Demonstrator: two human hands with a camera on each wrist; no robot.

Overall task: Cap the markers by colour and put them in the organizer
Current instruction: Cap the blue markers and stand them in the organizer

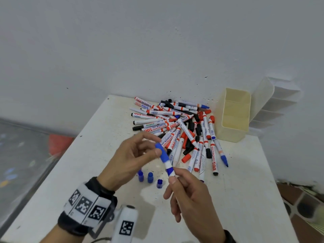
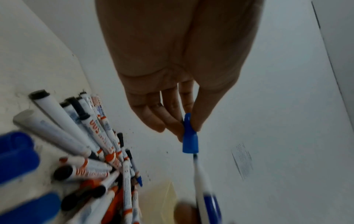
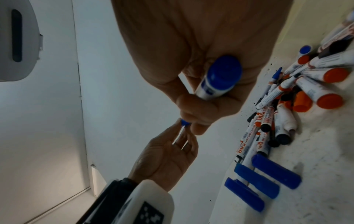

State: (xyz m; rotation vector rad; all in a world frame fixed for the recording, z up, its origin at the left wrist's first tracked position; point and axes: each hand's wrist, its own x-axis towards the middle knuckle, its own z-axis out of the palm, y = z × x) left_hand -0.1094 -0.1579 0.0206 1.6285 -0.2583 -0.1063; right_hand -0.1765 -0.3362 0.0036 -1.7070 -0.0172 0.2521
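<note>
While the right hand (image 1: 190, 199) gripped the blue marker (image 1: 169, 170) by its barrel above the bench (image 1: 245, 199), the left hand (image 1: 133, 156) had its fingers (image 2: 173, 121) pinching the blue cap (image 1: 161, 152) at the marker's tip. Three loose blue caps (image 1: 149, 177) stood just below. Beyond lay the marker pile (image 1: 177, 127), then the cream organizer (image 1: 235, 114) by the wall.

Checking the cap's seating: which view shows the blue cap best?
Left wrist: the blue cap hangs sharp over the marker tip, unseated. Head shows it blurred; right wrist only a sliver between fingers.
</note>
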